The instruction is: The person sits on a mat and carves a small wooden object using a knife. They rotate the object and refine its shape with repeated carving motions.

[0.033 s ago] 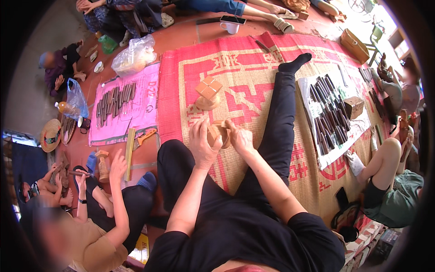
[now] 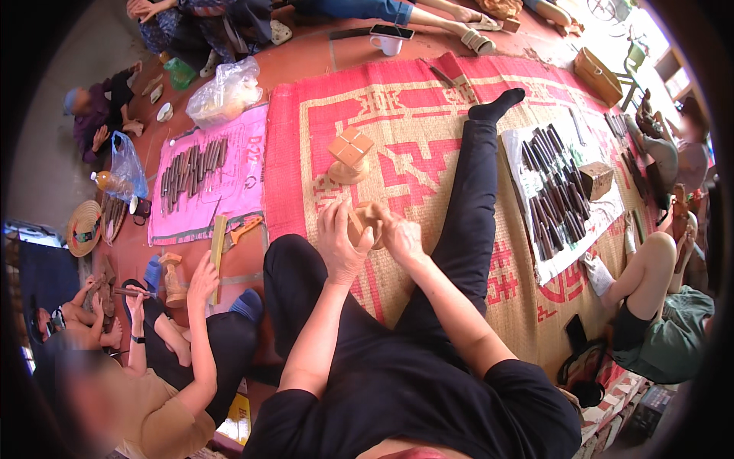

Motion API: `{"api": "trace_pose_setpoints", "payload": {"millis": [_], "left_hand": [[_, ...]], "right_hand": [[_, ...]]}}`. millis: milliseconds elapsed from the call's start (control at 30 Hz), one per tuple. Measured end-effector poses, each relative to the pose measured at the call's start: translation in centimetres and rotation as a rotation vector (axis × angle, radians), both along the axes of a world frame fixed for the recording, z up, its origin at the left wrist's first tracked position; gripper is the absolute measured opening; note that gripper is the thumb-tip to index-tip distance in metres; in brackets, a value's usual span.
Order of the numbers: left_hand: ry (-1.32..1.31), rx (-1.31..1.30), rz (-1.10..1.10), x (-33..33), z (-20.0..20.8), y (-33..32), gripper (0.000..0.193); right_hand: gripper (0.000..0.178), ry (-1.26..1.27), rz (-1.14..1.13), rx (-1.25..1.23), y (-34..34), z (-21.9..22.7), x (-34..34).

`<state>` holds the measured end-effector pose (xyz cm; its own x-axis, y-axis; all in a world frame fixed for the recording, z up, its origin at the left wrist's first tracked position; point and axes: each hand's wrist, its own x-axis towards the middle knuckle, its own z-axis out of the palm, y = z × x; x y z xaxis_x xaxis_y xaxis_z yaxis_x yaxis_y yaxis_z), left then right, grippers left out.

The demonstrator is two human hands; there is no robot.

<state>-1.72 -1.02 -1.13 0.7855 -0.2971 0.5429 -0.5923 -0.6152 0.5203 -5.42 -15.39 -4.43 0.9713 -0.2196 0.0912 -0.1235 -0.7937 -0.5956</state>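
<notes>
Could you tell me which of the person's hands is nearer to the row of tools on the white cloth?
The right hand. It is on the side of the white cloth bearing the tools; the left hand lies beyond it, farther away. Both hold a wooden piece.

My single view: a head-worn fisheye camera looking steeply down over my own legs at the red woven mat (image 2: 428,138), close above my hands, its rim bending the floor and seated people around me.
</notes>
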Motion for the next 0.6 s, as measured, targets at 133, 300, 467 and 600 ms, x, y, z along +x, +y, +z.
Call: {"api": "trace_pose_setpoints", "payload": {"millis": [133, 300, 467, 600], "left_hand": [[0.015, -0.011, -0.023, -0.1, 0.7, -0.3, 0.063], [0.028, -0.016, 0.008, -0.4, 0.7, -0.4, 0.062], [0.024, -0.018, 0.014, -0.1, 0.4, -0.1, 0.063], [0.044, -0.013, 0.014, -0.2, 0.7, -0.2, 0.061]], "right_hand": [[0.06, -0.08, -0.003, -0.147, 2.2, -3.0, -1.2], [0.06, -0.025, -0.021, -0.094, 0.0, -5.1, -0.7], [0.063, -0.122, 0.08, -0.108, 2.8, -3.0, -2.4], [0.066, 0.078, -0.041, -0.164, -0.3, -5.6, -1.4]]}}
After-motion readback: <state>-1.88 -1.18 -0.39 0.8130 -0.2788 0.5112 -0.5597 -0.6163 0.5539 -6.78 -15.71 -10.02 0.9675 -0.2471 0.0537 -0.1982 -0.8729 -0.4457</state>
